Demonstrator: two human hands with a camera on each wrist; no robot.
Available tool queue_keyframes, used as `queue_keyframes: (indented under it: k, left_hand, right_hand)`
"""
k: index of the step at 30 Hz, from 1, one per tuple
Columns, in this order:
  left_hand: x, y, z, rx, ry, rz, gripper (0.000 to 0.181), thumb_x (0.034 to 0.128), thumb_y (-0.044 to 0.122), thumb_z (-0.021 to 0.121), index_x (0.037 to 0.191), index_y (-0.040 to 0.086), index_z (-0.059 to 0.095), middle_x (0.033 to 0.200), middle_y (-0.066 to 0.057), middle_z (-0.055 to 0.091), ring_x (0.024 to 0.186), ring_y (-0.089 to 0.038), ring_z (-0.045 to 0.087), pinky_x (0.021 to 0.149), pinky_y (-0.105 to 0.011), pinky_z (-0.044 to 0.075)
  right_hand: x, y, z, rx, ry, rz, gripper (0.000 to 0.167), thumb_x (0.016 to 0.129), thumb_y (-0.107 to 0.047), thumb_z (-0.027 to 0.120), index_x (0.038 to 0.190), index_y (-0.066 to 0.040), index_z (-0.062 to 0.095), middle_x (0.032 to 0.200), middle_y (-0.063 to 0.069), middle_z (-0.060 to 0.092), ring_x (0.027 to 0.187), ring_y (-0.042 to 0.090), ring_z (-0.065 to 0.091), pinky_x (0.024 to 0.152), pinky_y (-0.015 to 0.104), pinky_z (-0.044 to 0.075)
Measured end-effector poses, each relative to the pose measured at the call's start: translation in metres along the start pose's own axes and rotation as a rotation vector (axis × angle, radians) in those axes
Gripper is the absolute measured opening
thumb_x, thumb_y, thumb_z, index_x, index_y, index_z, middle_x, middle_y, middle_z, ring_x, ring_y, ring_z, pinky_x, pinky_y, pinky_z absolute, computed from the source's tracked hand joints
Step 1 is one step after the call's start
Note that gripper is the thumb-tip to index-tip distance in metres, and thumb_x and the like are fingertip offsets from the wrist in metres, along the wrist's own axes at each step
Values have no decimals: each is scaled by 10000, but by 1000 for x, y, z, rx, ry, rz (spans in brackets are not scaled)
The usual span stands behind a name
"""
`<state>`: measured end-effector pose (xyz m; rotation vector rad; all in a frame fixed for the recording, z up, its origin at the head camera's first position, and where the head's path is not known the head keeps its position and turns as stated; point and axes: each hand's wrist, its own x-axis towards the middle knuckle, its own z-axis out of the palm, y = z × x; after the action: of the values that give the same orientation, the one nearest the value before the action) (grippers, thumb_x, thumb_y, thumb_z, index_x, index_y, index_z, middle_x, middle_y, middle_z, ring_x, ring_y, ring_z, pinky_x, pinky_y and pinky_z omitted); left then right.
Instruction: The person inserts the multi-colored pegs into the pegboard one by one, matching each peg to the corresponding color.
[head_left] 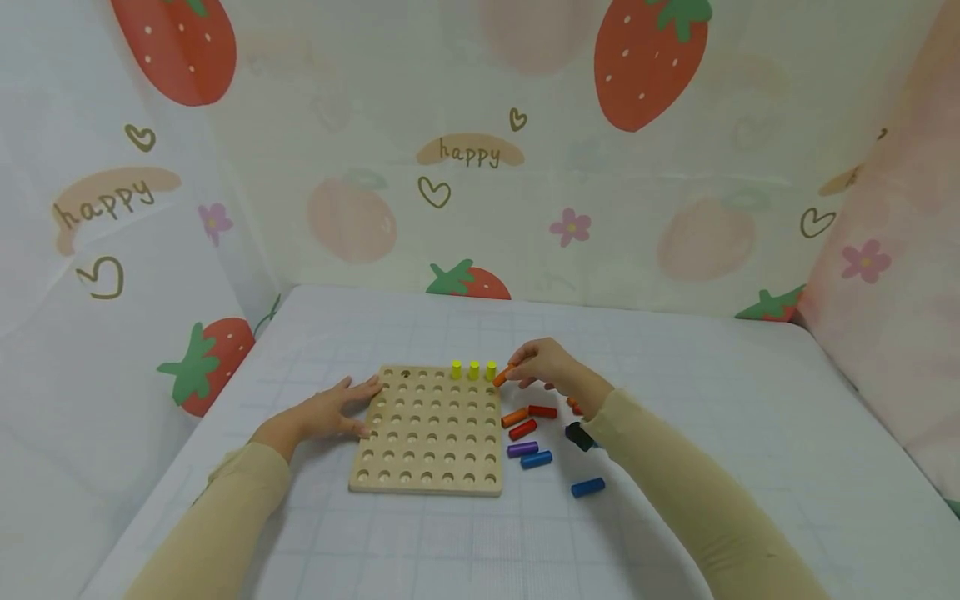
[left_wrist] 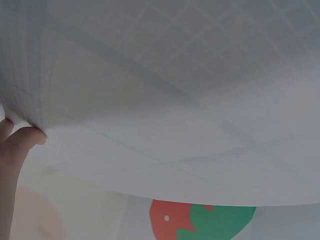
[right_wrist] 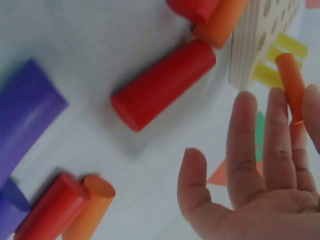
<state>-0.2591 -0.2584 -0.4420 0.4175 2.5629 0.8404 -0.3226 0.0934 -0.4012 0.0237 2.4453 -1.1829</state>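
A square wooden pegboard (head_left: 416, 446) with rows of round holes lies on the table. Several bright yellow pegs (head_left: 474, 371) stand upright in its back row, toward the right end. My right hand (head_left: 553, 365) pinches an orange peg (right_wrist: 291, 82) between thumb and fingers, tilted, beside the board's back right corner. Along the board's left edge, my left hand (head_left: 335, 410) rests with its fingers spread and touching the wood. The left wrist view shows little of that hand, only a thumb (left_wrist: 29, 137) and part of a finger at the side.
Loose pegs lie right of the board: an orange peg (head_left: 515, 417), red pegs (head_left: 522, 430), a purple peg (head_left: 522, 449) and blue pegs (head_left: 588, 487). More pegs lie partly hidden beneath my right wrist, near a black object (head_left: 579, 436). Patterned cloth walls (head_left: 480, 225) surround the white table.
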Motion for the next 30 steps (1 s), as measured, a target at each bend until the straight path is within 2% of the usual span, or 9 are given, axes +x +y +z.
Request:
queue_keyframes:
  k: [7,11,14,18,21,26,30]
  left_hand:
    - [-1,-1,1,-2,-1,-6,916,795,377,751,1528,87,285,1602,-116,146,1433,-480,-16,1055,-733,46]
    - [-2,1,1,0,-2,-2,905,802,365,751,1525,77,290,1600,-132,149,1427,-494,-9,1053,-736,56]
    - [-3,4,0,5,-1,-2,897,806,354,752,1522,72,292,1598,-140,150,1422,-503,-2,1053,-735,65]
    - [-2,4,-1,5,3,-5,900,801,351,756,1520,68,295,1598,-137,152,1423,-502,-4,1053,-734,60]
    - [-1,3,-1,1,2,-4,901,799,352,757,1520,67,296,1597,-135,152,1424,-499,-9,1054,-734,54]
    - [0,1,0,3,1,-2,904,800,366,752,1522,74,292,1598,-132,150,1424,-499,-11,1050,-738,52]
    - [0,-1,1,4,4,-1,914,794,373,754,1522,74,291,1597,-140,150,1419,-509,-7,1042,-747,49]
  right_hand:
    - [2,-2,13,-24,36,4,174,839,-197,780,947,-102,683,878,32,676,773,198,626,599,293,316]
    - [3,-1,17,-13,34,-40,156,833,-130,782,922,-64,673,883,55,658,753,217,614,674,288,461]
    - [2,-2,19,-25,40,-72,146,830,-94,778,903,-43,663,882,68,640,747,226,584,754,312,511]
    - [2,-5,21,-52,53,-68,143,826,-87,779,893,-38,663,879,69,631,753,214,551,730,308,503]
    - [1,-6,21,-42,56,-44,146,834,-94,772,929,-31,681,915,78,639,787,221,555,762,318,504]
    - [0,-7,21,24,55,-1,178,852,-103,756,1010,-30,717,997,84,669,836,240,592,855,357,483]
    - [1,-7,21,65,45,5,188,849,-103,760,1019,-29,728,998,86,689,836,242,607,881,372,471]
